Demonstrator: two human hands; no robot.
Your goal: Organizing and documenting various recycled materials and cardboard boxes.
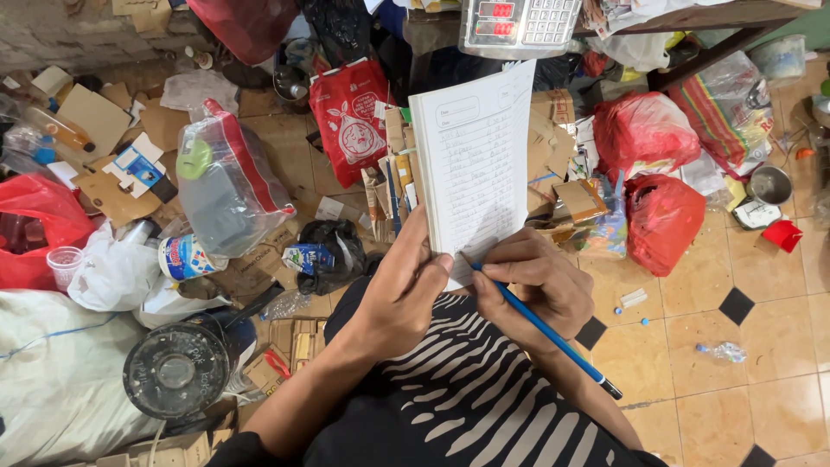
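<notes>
Above the lap, at the centre of the view: a white notepad (474, 160) held upright between two hands, over a tiled floor (718, 406).

Left hand (399, 290) grips the notepad's lower left edge, thumb pressed on the lined front page, fingers closed behind it. Right hand (529, 281) is closed in a writing pinch on a blue pencil (545, 329), its upper end touching the pad's bottom edge, its dark lower end pointing down and right over the striped garment (458, 389). Left of the pad the floor is crowded: cardboard scraps (91, 117), a clear bag with red trim (229, 186), a black round disc (177, 370), white sacks (52, 372). Red plastic bags (661, 216) sit just right of the pad. Open tile shows only at the lower right corner, with a small plastic bottle (722, 351) lying on it.
</notes>
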